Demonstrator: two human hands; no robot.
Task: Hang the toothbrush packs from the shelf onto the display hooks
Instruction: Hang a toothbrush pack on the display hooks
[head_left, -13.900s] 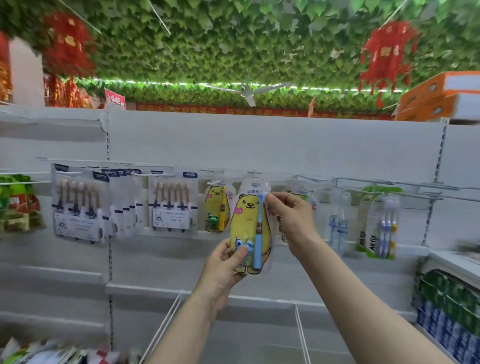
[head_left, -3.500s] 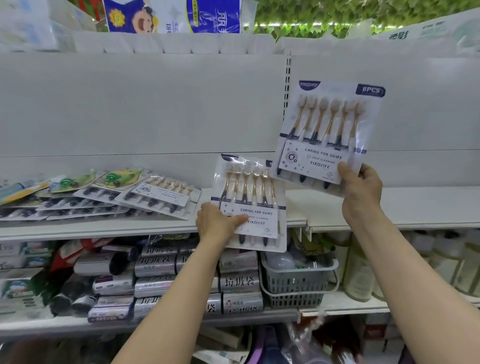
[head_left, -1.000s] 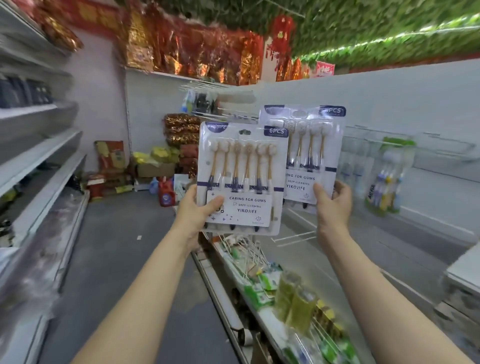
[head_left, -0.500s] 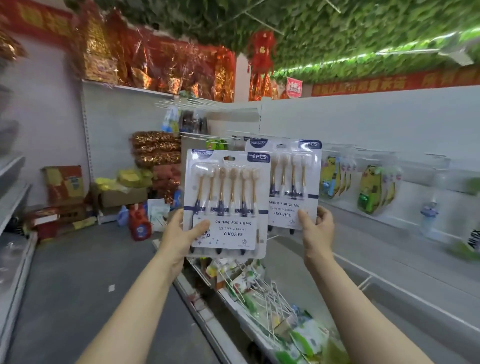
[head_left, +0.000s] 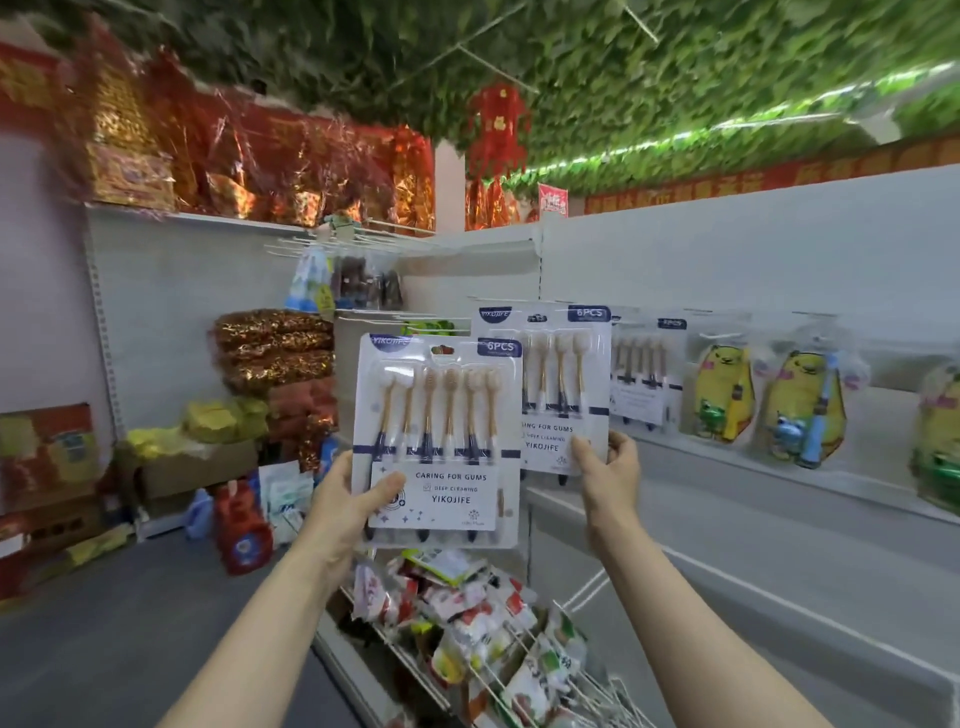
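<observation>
My left hand (head_left: 347, 512) grips the lower left corner of a white six-piece toothbrush pack (head_left: 441, 415), held upright at the centre. My right hand (head_left: 608, 475) grips the bottom edge of a second identical pack (head_left: 563, 379), which stands behind and to the right of the first and is partly covered by it. Both packs are raised in front of the white display wall. More of the same packs (head_left: 647, 376) hang on hooks just right of the held ones. Yellow bear-shaped toothbrush packs (head_left: 802, 405) hang further right.
A white shelf ledge (head_left: 779, 467) runs under the hanging packs. Below my hands, wire hooks hold several small snack packets (head_left: 467, 613). At the aisle's far end sit cardboard boxes (head_left: 197, 467), a red detergent bottle (head_left: 241, 530) and gold-red wrapped goods (head_left: 275, 348). Grey floor lies at the left.
The view has swung right toward the display wall. Both hands keep their packs upright; the hanging six-piece and yellow bear packs are now closer and larger at the right.
</observation>
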